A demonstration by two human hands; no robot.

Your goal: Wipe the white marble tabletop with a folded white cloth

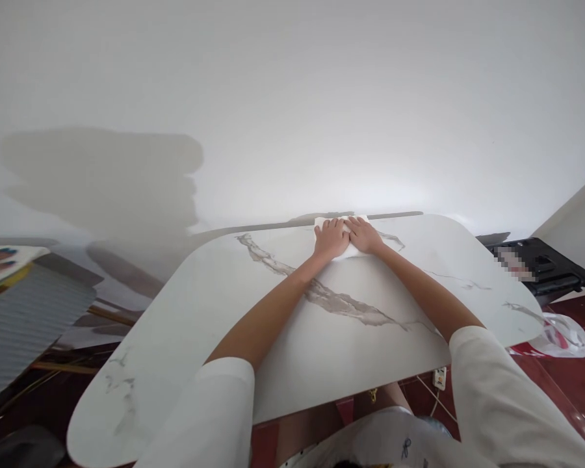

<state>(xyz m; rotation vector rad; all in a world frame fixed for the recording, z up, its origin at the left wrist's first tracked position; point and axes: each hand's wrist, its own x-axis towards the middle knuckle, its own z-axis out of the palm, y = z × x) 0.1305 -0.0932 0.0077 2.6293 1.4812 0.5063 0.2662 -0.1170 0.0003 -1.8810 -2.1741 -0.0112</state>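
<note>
Both arms reach across a white marble-patterned table (214,305) to its far edge by the wall. A white cloth or paper wipe (344,253) lies flat there under my hands. My left hand (331,239) presses down on its left part, fingers stretched out and pointing toward the wall. Beside it, my right hand (364,235) rests on the right part, its fingers angled in to the left and close to the left hand. Both palms face down and hide much of the wipe.
Behind the table rises a plain white wall (292,97). A black case (541,266) and a clear plastic bag (563,335) are at the right. Corrugated grey board (29,318) stands at the left. Below lies a red tiled floor (565,390) with a power strip (439,378).
</note>
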